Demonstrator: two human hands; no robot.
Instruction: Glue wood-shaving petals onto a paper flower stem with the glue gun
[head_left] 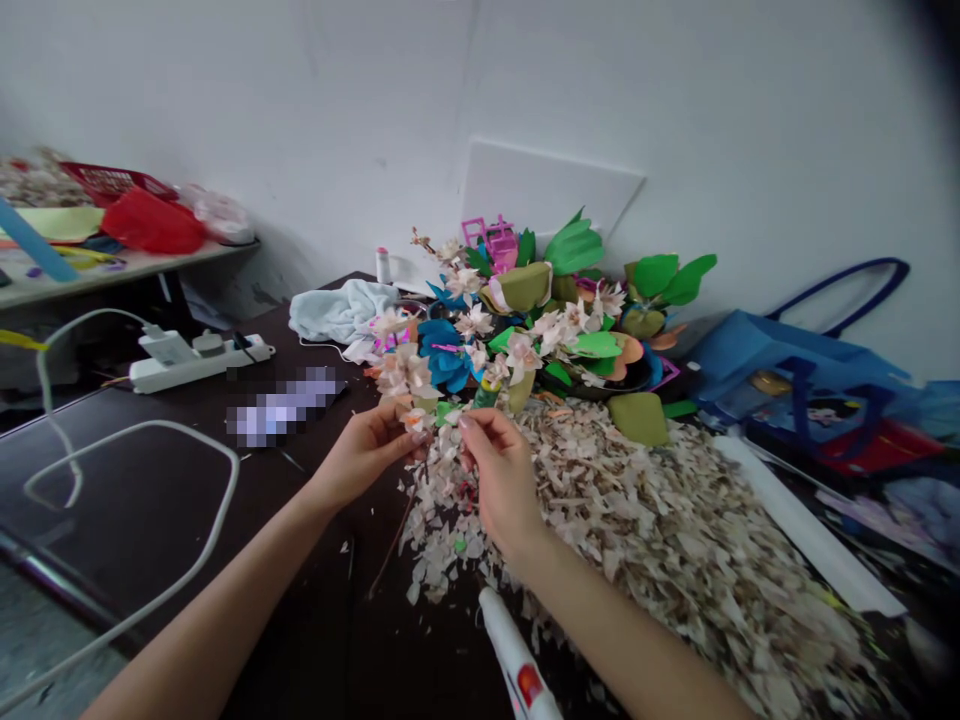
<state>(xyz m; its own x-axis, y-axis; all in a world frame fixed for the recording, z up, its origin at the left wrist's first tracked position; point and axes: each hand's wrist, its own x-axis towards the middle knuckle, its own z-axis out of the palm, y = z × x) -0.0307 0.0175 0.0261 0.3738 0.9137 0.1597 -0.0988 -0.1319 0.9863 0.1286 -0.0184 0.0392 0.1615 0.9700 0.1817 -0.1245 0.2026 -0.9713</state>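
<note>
Head camera: my one feed, worn on the head, looking forward and down.
Wall (360, 120): I face it across the dark table (322, 625); it fills the upper frame.
Left hand (375, 438) and right hand (506, 480): close below my lens, near mid-frame.
Upper right corner: darkened.

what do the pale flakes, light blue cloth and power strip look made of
Pale flakes: perhaps dried plant matter or paper, matte; thin, irregular, curled pieces leave it open.
Light blue cloth: soft fabric, perhaps terry or fleece, matte, judging by its loose folds.
Power strip: likely rigid plastic, smooth and white, with moulded edges.
</note>
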